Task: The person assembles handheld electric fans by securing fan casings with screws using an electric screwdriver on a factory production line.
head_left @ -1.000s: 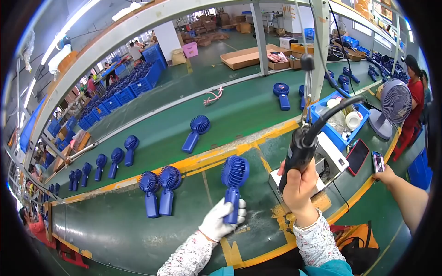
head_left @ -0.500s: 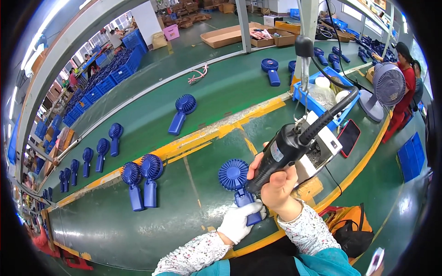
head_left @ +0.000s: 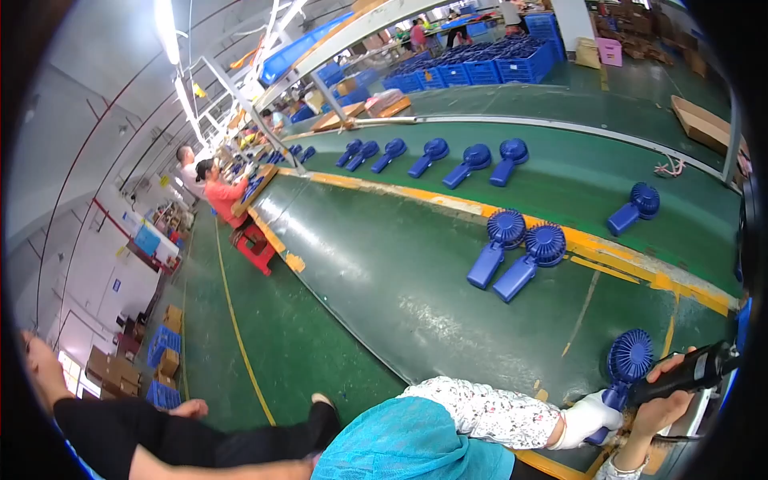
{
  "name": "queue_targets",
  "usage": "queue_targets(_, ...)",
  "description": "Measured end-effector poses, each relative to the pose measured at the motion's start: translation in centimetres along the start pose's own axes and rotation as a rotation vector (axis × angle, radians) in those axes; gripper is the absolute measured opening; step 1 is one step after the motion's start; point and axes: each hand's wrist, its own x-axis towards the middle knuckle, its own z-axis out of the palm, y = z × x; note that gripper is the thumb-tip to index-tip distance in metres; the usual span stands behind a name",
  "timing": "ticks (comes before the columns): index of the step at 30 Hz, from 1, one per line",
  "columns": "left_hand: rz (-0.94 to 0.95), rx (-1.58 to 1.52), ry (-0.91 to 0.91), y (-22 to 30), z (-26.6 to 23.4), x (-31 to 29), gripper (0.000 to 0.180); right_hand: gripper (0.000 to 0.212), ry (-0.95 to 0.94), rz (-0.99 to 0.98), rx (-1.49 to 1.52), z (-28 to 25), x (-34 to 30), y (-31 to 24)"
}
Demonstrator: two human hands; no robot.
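My left hand (head_left: 590, 421), in a white glove, grips the handle of a blue handheld fan (head_left: 630, 357) at the lower right. The fan's round, ribbed head points away from me, over the bench. My bare right hand (head_left: 669, 410) is wrapped round a black electric screwdriver (head_left: 690, 373), whose front end meets the fan's neck. Whether its bit touches a screw cannot be seen. To the left, two more blue handheld fans (head_left: 506, 230) (head_left: 546, 245) lie side by side on the bench.
Beyond a yellow-taped ledge, a green conveyor belt (head_left: 560, 188) carries several blue fans (head_left: 509, 152). Lower left, another person in black (head_left: 192, 432) is close by me. A worker in red (head_left: 226, 194) sits farther along the line. Blue crates (head_left: 524, 68) of fans stand behind.
My view has swung left, so the bench and fans appear farther right. A person in black has come into view. My hands still hold the fan and the screwdriver.
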Motion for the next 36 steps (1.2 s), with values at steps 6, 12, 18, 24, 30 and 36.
queue_targets(6, -0.018, 0.006, -0.031, 0.1, -1.0, 1.1, 0.017, 0.081, -0.187, -0.02, 0.091, -1.4, 1.1, 1.0)
queue_targets(12, -0.31, -0.379, -0.147, -0.6, -1.6, 2.4, 0.012, 0.046, 0.005, -0.377, -0.283, -4.4, 3.9, -1.1)
queue_targets(18, -0.224, -0.199, -0.159, -1.3, -0.7, 2.1, 0.011, 0.033, 0.041, -0.245, -0.119, -4.7, 3.8, -2.4)
queue_targets(24, -0.249, -0.168, -0.142, 0.7, -2.2, 1.1, 0.016, 0.078, 0.106, 0.051, 0.268, 2.6, 1.4, -1.9)
queue_targets(30, 0.184, 0.555, -0.269, 0.5, -2.8, 1.2, 0.023, 0.083, -0.011, -0.041, 0.085, 3.8, 1.3, -2.7)
queue_targets(36, 0.578, 1.133, -0.405, 2.0, -2.1, 0.6, 0.017, 0.07, -0.064, -0.105, 0.132, 3.4, 1.2, -2.3)
